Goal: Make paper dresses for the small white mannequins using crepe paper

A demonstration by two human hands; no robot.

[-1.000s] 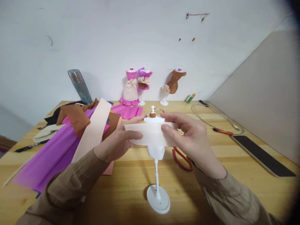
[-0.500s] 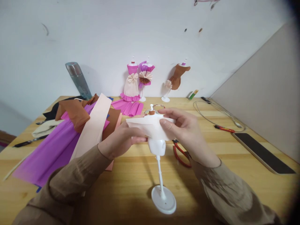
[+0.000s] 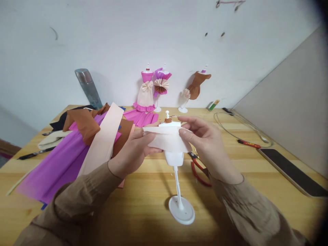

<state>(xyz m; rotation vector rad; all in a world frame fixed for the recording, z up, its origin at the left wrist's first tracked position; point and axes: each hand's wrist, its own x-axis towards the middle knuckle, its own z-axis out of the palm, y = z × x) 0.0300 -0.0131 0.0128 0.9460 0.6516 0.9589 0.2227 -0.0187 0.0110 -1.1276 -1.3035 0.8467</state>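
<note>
Light wood table [image 3: 143,208], banded grain. Left: heap of purple, brown, cream and black sheets [image 3: 61,153], black pen [image 3: 32,155] beside it. Back: bottle [image 3: 88,89], three dressed mini forms [image 3: 146,92], pink pleated piece [image 3: 142,118], small green item [image 3: 213,105]. Right: cable [image 3: 226,129], red tool [image 3: 248,144], phone [image 3: 294,171]. Red-handled scissors [image 3: 201,177] mid-table. White dress form [image 3: 181,210] front-centre, base contact unclear.

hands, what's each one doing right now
Left hand: closed on the left end of the pale paper strip.
Right hand: pinching the strip's right side, against the small white mannequin.
</note>
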